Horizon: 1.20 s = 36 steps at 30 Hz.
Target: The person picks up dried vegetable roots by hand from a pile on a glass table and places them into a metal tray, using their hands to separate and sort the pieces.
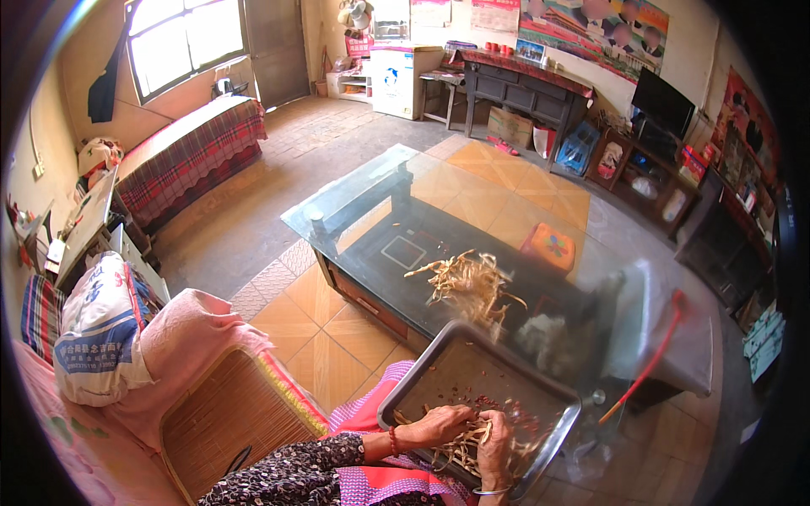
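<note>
My right hand (495,446), with a silver bangle at the wrist, grips a dried bean pod (486,432) over a dark metal tray (468,349). Fingers bent, my left hand (438,426) meets it at the pod's upper end; its fingertips are partly hidden. A red bead bracelet (393,441) circles the left wrist. Beneath both hands lie dry pods (461,453) in the tray's near part. Loose reddish beans (484,402) are scattered farther up its floor. Beyond the tray, a heap of dried pods (471,281) rests on the glass-topped table (405,190).
To the left are a woven mat (234,417) on a pink-covered seat and a stuffed printed sack (101,335). An orange stool (549,248) shows through the glass. At right lies a red stick-like item (652,357). A white freezer (395,82) stands by the far wall.
</note>
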Tool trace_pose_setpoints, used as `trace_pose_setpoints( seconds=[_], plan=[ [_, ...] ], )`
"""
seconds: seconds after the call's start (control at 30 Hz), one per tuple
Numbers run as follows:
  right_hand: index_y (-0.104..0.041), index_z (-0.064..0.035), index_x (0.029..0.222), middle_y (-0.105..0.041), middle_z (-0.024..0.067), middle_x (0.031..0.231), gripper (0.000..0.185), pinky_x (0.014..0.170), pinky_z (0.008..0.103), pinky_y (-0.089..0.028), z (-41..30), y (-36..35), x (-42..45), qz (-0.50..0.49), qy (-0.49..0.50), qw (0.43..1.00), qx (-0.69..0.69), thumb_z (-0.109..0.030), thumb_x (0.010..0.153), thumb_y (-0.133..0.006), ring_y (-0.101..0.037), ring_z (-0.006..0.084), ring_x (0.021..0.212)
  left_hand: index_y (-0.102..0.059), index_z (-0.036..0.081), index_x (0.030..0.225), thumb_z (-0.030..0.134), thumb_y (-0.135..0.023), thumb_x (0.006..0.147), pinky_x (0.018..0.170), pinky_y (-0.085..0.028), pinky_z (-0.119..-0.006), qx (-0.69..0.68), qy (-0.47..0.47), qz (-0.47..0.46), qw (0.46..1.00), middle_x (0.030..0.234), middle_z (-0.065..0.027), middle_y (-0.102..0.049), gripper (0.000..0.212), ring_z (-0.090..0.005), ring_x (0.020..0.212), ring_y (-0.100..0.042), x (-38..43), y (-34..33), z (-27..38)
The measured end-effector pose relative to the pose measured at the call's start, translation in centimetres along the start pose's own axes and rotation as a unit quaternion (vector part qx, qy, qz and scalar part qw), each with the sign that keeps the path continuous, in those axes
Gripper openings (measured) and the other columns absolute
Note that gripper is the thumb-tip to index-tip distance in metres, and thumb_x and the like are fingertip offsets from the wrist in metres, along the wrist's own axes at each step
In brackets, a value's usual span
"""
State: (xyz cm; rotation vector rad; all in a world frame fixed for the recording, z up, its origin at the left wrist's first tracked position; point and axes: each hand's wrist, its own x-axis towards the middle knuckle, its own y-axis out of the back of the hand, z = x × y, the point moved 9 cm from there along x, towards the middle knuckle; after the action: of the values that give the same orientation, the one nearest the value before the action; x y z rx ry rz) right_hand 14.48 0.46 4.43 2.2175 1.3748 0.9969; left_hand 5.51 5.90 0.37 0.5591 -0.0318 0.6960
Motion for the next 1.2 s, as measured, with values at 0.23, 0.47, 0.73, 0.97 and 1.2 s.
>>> trace_pose_setpoints(
  seconds=[0.23, 0.47, 0.73, 0.97, 1.2],
  plan=[
    [-0.055, -0.002, 0.083, -0.058, 0.0111, 0.076, 0.012, 0.061, 0.0336, -0.045, 0.3, -0.6, -0.2, -0.051, -0.02, 0.998, 0.039, 0.004, 0.073, -0.06, -0.058, 0.0243, 0.071, -0.054, 0.001, 0.088, 0.015, -0.056, 0.082, 0.063, -0.045, -0.042, 0.022, 0.007, 0.008, 1.0, 0.079, -0.0176, -0.057, 0.015, -0.0358, 0.077, -0.057, -0.3, 0.3, -0.7],
    [-0.054, -0.0016, 0.084, -0.057, 0.0119, 0.072, 0.012, 0.057, 0.0358, -0.044, 1.0, -0.4, -0.6, -0.02, -0.068, 0.995, 0.066, -0.002, 0.076, -0.063, -0.057, 0.0263, 0.065, -0.053, -0.001, 0.085, 0.016, -0.057, 0.083, 0.059, -0.044, -0.037, -0.123, 0.07, 0.0, 0.99, 0.076, -0.0189, -0.059, 0.017, -0.0323, 0.069, -0.058, -0.2, 0.4, 0.2],
    [-0.053, -0.0001, 0.083, -0.057, 0.011, 0.076, 0.01, 0.057, 0.0337, -0.045, -0.4, 0.7, -0.7, 0.011, -0.065, 0.996, 0.065, 0.0, 0.077, -0.061, -0.058, 0.024, 0.068, -0.057, -0.001, 0.086, 0.015, -0.056, 0.086, 0.056, -0.043, -0.026, -0.343, 0.178, -0.065, 0.92, 0.07, -0.0036, -0.058, 0.016, -0.0111, 0.062, -0.055, -1.5, -1.2, -1.8],
    [-0.054, -0.0007, 0.081, -0.057, 0.0085, 0.073, 0.008, 0.056, 0.0315, -0.044, -0.4, 1.3, -0.9, 0.048, -0.063, 0.989, 0.128, -0.001, 0.076, -0.06, -0.056, 0.0206, 0.064, -0.056, 0.002, 0.087, 0.019, -0.056, 0.088, 0.054, -0.043, -0.021, -0.617, 0.27, -0.086, 0.734, 0.069, -0.0017, -0.057, 0.017, -0.0094, 0.06, -0.055, -2.8, -2.9, -0.5],
    [-0.057, -0.0007, 0.085, -0.059, 0.0069, 0.07, 0.01, 0.055, 0.0273, -0.044, 1.9, 0.6, -1.3, 0.03, -0.18, 0.956, 0.228, -0.005, 0.078, -0.062, -0.056, 0.0147, 0.062, -0.056, 0.001, 0.083, 0.016, -0.057, 0.087, 0.049, -0.042, -0.021, -0.536, 0.254, -0.065, 0.803, 0.063, -0.0013, -0.055, 0.016, -0.0099, 0.055, -0.053, -2.6, -2.6, -1.7]
  ],
)
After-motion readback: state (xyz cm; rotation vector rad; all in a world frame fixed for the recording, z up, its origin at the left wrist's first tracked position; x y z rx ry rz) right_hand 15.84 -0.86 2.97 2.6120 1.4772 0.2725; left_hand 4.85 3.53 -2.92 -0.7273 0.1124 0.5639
